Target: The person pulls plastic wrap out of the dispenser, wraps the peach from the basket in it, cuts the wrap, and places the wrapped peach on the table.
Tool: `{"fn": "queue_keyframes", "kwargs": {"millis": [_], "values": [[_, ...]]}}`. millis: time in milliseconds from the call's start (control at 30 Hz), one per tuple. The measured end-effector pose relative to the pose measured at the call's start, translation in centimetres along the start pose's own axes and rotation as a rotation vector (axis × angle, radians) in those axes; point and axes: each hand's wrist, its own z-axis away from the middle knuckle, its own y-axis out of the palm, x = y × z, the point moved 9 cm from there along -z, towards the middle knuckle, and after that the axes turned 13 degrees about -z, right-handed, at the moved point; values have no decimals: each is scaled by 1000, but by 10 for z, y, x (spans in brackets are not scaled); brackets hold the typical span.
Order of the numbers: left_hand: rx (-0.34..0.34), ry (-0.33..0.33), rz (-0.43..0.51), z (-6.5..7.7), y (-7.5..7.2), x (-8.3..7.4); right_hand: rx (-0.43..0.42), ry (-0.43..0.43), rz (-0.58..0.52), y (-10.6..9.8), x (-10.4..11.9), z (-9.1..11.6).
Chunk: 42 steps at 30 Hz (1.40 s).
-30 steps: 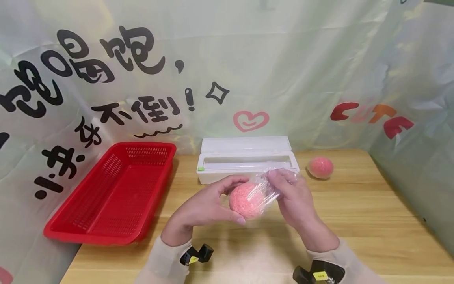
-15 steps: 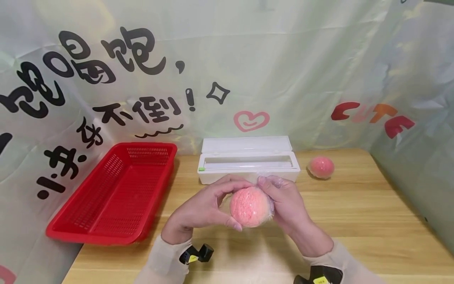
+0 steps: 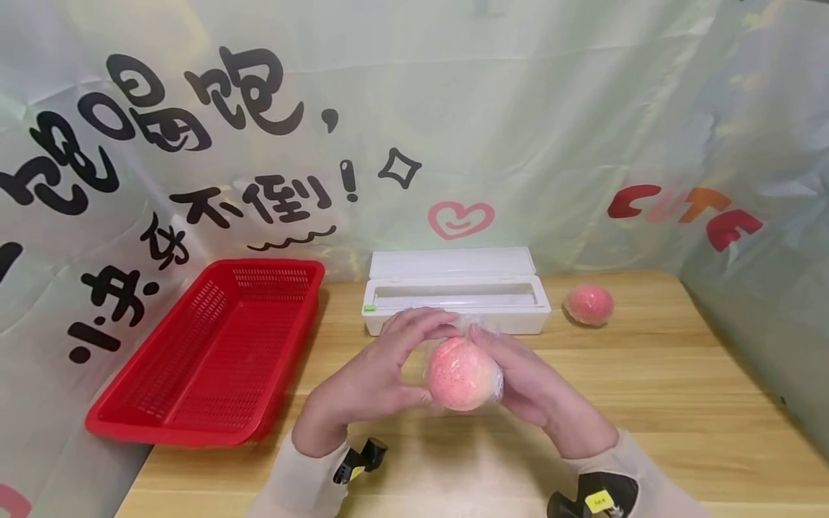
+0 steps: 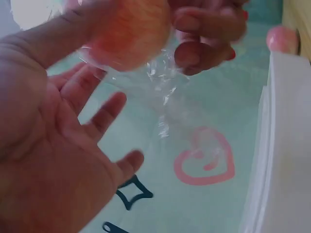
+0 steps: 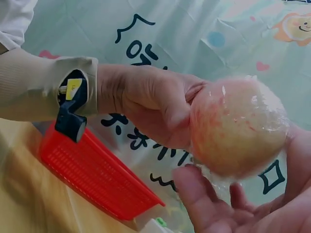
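A pink peach [image 3: 461, 374] wrapped in clear cling film [image 4: 163, 92] is held between both hands over the wooden table. My left hand [image 3: 376, 378] grips its left side, thumb in front and index finger around the top; the remaining fingers spread out in the left wrist view. From the other side my right hand [image 3: 531, 381] holds the peach, thumb at the upper edge, with film bunched beside its fingers. Loose film hangs off the fruit in the left wrist view. The right wrist view shows the peach [image 5: 238, 126] with film shining on its skin.
Behind the hands stands a white cling film box [image 3: 521, 325], its lid raised. A second film-wrapped peach [image 3: 589, 304] lies right of it. At the left is a red plastic basket [image 3: 162, 434]. A printed cloth [image 3: 550, 144] hangs behind the table.
The film stretched out to the right of the peach has been drawn in against it. The peach has turned, and its front now looks smooth and covered. My right hand has come closer in.
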Motion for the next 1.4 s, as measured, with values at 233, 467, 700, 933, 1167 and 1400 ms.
{"fn": "queue_keyframes", "kwargs": {"millis": [233,467,700,933,1167,1400], "values": [[67,-236,16,-3,13,11,-203,-184,191,-16,25,2],[143,-570,686,3,49,38,-401,-302,522,-16,43,16],[134,-485,783,-7,65,33,-345,-364,475,-3,36,15],[79,-539,708,-8,64,33,-363,-349,139,-2,20,9],[90,-440,820,-13,67,23,-449,-371,-33,-15,19,8],[-29,-427,721,-18,76,22,-537,-455,-2,-22,20,10]]}}
